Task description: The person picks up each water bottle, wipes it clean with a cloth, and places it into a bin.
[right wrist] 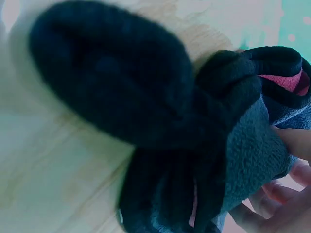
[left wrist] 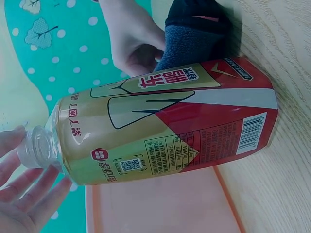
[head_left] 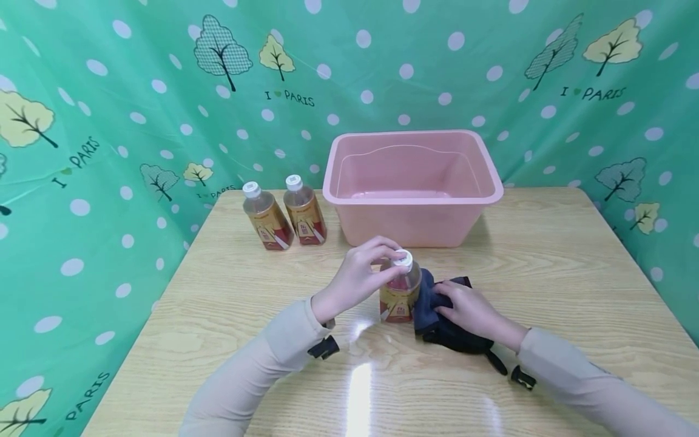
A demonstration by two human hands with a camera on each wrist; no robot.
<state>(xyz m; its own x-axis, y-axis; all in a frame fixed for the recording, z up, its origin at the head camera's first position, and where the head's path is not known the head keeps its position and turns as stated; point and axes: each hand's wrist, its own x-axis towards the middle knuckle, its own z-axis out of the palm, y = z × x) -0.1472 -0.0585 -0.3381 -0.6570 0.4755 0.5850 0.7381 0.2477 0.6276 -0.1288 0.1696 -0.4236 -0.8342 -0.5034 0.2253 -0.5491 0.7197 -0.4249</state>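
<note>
My left hand (head_left: 357,273) pinches the white cap (head_left: 403,260) of a plastic bottle (head_left: 400,297), which stands upright on the table. In the left wrist view, the bottle (left wrist: 175,126) shows a gold and red label with a barcode, and the left fingers are curled at its neck. My right hand (head_left: 472,309) grips a bunched, fuzzy dark blue and black cloth item (head_left: 425,306) beside the bottle. Close up in the right wrist view, the cloth item (right wrist: 252,145) shows black trim and a bit of pink inside; its exact kind I cannot tell.
Behind the hands stands a pink plastic bin (head_left: 404,221). Two more capped bottles of the same sort, a left one (head_left: 270,224) and a right one (head_left: 306,218), stand to its left. Beyond the wooden table (head_left: 229,303) hangs a green dotted curtain (head_left: 404,48).
</note>
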